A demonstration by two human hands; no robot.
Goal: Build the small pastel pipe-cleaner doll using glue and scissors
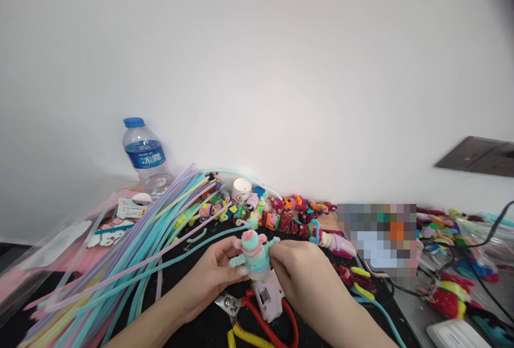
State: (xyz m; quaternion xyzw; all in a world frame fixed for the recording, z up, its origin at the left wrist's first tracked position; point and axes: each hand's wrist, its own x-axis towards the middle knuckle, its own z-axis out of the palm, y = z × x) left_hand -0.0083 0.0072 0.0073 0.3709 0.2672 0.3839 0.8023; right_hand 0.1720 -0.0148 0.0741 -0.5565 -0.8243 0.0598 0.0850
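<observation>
A small fuzzy doll [257, 259] of pale blue and pink pipe cleaner, with a hat-like top and stubby arms, is held upright in front of me. My left hand [212, 270] grips its left side between thumb and fingers. On the other side, my right hand [299, 267] is closed at the doll's outstretched arm; its fingertips are partly hidden. Just below the doll lies a pale pink device [272, 300], perhaps a glue gun. Red-handled scissors [295, 329] lie around and under it, beside a tool with yellow handles [251, 335].
Long pastel pipe cleaners [140, 262] spread across the left side. A water bottle [145, 155] leans by the wall. Several colourful fuzzy figures [285, 222] and a paper cup [241, 190] line the back. Black cables [477, 243] and a white box [455, 333] are at right.
</observation>
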